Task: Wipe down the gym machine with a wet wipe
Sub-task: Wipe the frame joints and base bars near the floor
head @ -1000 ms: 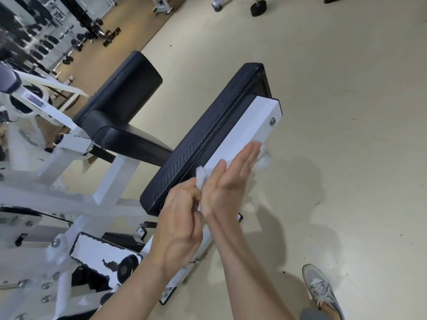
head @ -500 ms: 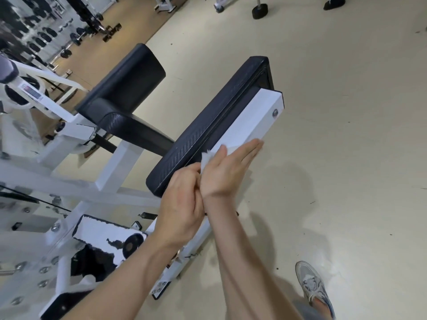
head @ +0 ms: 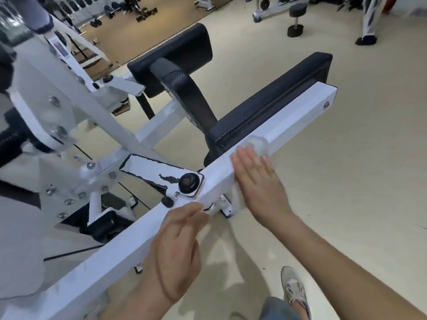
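R hand: your R hand (head: 256,181) lies flat on the white beam (head: 298,112), fingers straight and side by side, palm down, pressing.
Wet wipe: the wet wipe (head: 257,143) sits under your R fingertips on the beam's top face, a blurred whitish wad poking out past them, right beside the long black pad (head: 272,105).
L hand: your L hand (head: 178,245) is lower along the same beam, fingers loosely bent, nothing seen in them; too blurred to tell if it touches the metal.
Gap btw hands: apart, w/ bare beam between.
Gym machine: the gym machine (head: 69,93) is a white bolted frame; the beam runs diagonally from bottom left up to its capped end at right.
Knob: a black round knob (head: 188,180) sits on the beam just left of your R hand, next to a plate w/ a torn white label (head: 147,168).
Other pad: a second black pad (head: 184,49) stands behind, tilted.
Floor: beige floor (head: 346,181); your shoe (head: 294,289) shows at bottom right.
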`<move>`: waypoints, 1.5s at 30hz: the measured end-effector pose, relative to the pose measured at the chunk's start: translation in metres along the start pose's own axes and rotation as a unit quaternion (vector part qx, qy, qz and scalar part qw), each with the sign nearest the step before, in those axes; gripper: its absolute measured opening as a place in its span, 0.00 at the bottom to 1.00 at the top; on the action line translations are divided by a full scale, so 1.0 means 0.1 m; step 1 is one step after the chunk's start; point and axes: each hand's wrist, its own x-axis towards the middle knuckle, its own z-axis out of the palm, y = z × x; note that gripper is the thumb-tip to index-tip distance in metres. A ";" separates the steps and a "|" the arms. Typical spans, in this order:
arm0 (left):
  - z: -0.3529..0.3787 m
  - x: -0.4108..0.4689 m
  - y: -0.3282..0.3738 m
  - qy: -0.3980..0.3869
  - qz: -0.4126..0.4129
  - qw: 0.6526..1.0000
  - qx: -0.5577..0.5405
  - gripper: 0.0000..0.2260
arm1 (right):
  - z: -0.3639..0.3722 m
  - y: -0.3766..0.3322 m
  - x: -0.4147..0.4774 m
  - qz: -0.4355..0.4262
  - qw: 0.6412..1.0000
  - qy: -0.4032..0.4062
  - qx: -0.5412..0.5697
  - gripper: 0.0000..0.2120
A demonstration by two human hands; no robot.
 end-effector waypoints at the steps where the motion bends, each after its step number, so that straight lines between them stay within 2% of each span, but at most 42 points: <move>1: 0.03 -0.09 -0.03 0.018 -0.013 1.000 -0.019 0.22 | -0.04 0.18 0.07 0.034 0.999 0.016 0.005 0.26; 3: 0.10 -0.24 -0.05 0.041 -0.035 0.997 -0.056 0.19 | -0.06 0.19 0.14 0.067 0.996 0.048 0.030 0.26; 5: 0.21 -0.33 -0.04 0.054 -0.052 0.993 -0.095 0.16 | 0.00 -0.14 0.07 0.014 0.995 0.066 0.069 0.25; 7: 0.33 -0.34 -0.01 0.051 -0.077 0.986 -0.137 0.15 | 0.01 -0.46 -0.04 -0.022 0.990 0.050 0.132 0.21; 11: 0.51 -0.22 0.11 0.032 -0.187 0.964 -0.189 0.16 | -0.19 -0.48 0.07 0.014 0.977 0.024 0.212 0.15; 12: 0.52 -0.18 0.16 0.049 -0.192 0.960 -0.198 0.17 | -0.26 -0.42 0.13 0.022 0.980 -0.005 0.199 0.16; 14: 0.47 -0.08 0.26 0.094 -0.172 0.960 -0.199 0.17 | -0.38 -0.27 0.24 0.009 0.992 -0.076 0.101 0.25; 17: 0.39 0.07 0.34 0.147 -0.163 0.961 -0.169 0.16 | -0.45 -0.02 0.30 -0.068 0.982 -0.165 -0.070 0.34; 20: 0.53 0.16 0.40 0.131 -0.221 0.954 -0.157 0.15 | -0.39 0.14 0.35 -0.171 0.964 -0.195 -0.064 0.37; 22: 0.72 0.23 0.52 0.121 -0.289 0.932 -0.182 0.15 | -0.38 0.17 0.44 -0.244 0.945 -0.212 -0.045 0.37; 25: 0.91 0.43 0.80 0.183 -0.398 0.859 -0.266 0.14 | -0.58 0.27 0.59 -0.312 0.902 -0.295 0.055 0.36; 27: 1.00 0.60 0.91 0.226 -0.468 0.783 -0.342 0.12 | -0.74 0.37 0.74 -0.287 0.873 -0.358 0.165 0.33; 28: 1.07 0.66 0.93 0.238 -0.497 0.741 -0.385 0.11 | -0.77 0.44 0.81 -0.274 0.871 -0.363 0.187 0.32; 30: 1.18 0.76 0.95 0.273 -0.535 0.628 -0.495 0.08 | -0.73 0.56 0.90 -0.273 0.896 -0.311 0.159 0.27; 31: 1.21 0.81 0.97 0.289 -0.539 0.561 -0.558 0.06 | -0.67 0.60 0.91 -0.267 0.912 -0.279 0.136 0.24; 32: 1.23 0.87 0.99 0.298 -0.534 0.509 -0.606 0.04 | -0.62 0.62 0.88 -0.265 0.923 -0.251 0.117 0.21; 34: 1.23 1.02 1.02 0.326 -0.508 0.459 -0.652 0.04 | -0.51 0.60 0.76 -0.295 0.927 -0.206 0.104 0.18; 37: 1.14 1.17 1.05 0.403 -0.481 0.391 -0.673 0.08 | -0.43 0.44 0.63 -0.342 0.917 -0.161 0.127 0.19; 39: 1.08 1.11 1.06 0.446 -0.489 0.385 -0.644 0.07 | -0.42 0.33 0.59 -0.363 0.910 -0.156 0.125 0.20; 41: 1.03 0.93 1.04 0.476 -0.494 0.408 -0.602 0.06 | -0.41 0.23 0.55 -0.383 0.900 -0.163 0.129 0.21; 42: 1.01 0.83 1.03 0.485 -0.501 0.434 -0.571 0.05 | -0.40 0.19 0.52 -0.395 0.895 -0.166 0.128 0.22; 45: 0.93 0.59 1.01 0.497 -0.514 0.544 -0.439 0.07 | -0.34 0.15 0.43 -0.413 0.890 -0.163 0.105 0.27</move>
